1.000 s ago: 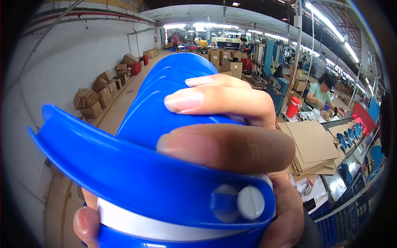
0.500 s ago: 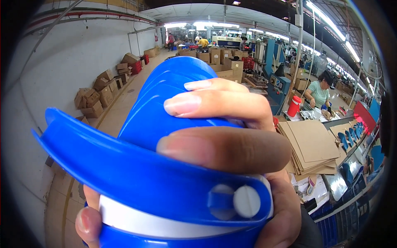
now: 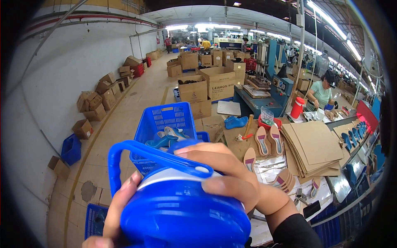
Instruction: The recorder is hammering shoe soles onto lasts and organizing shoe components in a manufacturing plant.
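A big blue water jug (image 3: 186,211) with a white neck band and a blue carry handle (image 3: 144,155) fills the lower middle, close in front of me. My right hand (image 3: 231,173) is closed over its top, fingers across the handle's end and the cap; motion blurs the fingertips. On the jug's left side, my left hand (image 3: 118,211) holds the body with its fingers along it. Behind the jug, a blue plastic crate (image 3: 165,115) holds several blue shoe pieces (image 3: 163,140).
To the right, a worktable carries flat cardboard sheets (image 3: 312,142), insoles (image 3: 269,140), a hammer (image 3: 247,130) and a phone (image 3: 311,209). Beyond stand a press machine (image 3: 269,93) and cardboard boxes (image 3: 219,82). A co-worker (image 3: 322,93) works at the far right, near a red jug (image 3: 297,108).
The jug has come down and away from me, from nearly upright before the camera to lower in view. Both hands stay on it, and the crate and table now show.
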### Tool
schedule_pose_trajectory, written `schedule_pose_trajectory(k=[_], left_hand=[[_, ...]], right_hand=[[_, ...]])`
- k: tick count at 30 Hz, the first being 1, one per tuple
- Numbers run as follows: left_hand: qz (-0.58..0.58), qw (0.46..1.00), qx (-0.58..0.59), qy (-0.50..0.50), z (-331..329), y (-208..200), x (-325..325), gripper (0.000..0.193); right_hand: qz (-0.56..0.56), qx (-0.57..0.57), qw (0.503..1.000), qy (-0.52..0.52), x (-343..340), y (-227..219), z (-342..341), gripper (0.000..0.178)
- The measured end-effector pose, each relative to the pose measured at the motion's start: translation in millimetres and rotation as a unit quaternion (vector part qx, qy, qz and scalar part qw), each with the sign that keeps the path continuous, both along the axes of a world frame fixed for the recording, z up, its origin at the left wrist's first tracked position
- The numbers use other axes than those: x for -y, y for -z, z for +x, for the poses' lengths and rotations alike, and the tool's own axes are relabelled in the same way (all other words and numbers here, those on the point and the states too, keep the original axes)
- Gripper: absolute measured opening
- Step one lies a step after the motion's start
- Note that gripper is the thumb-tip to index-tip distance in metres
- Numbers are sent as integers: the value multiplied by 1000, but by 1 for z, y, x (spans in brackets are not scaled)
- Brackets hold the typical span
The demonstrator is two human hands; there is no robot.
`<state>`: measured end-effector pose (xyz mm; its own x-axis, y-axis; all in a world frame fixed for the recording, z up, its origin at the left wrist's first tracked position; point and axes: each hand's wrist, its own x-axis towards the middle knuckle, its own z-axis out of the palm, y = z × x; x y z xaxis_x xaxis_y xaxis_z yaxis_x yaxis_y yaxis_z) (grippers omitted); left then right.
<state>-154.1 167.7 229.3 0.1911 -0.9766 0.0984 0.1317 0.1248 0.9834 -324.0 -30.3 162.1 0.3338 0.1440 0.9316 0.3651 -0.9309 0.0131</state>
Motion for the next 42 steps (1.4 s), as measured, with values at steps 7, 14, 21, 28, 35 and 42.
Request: schedule_pose_trajectory(k=[7, 14, 21, 28, 35, 42], left_hand=[[-187, 978, -53, -78, 12, 88, 60, 109], [-300, 893, 337, 13, 31, 119, 75, 131], [-297, 843, 446, 43, 15, 101, 93, 112], [-236, 933, 270, 42, 7, 105, 98, 117], [-344, 828, 438, -64, 4, 70, 90, 115], [-255, 730, 628, 86, -19, 76, 99, 105]], right_hand=[[191, -103, 976, 27, -5, 50, -7, 126], [399, -93, 912, 5, -9, 95, -12, 144], [458, -74, 885, 25, -11, 110, -25, 144], [463, -74, 881, 60, -21, 116, -33, 137], [325, -99, 926, 166, -26, 119, -31, 127], [301, -148, 928, 162, -28, 142, -33, 129]])
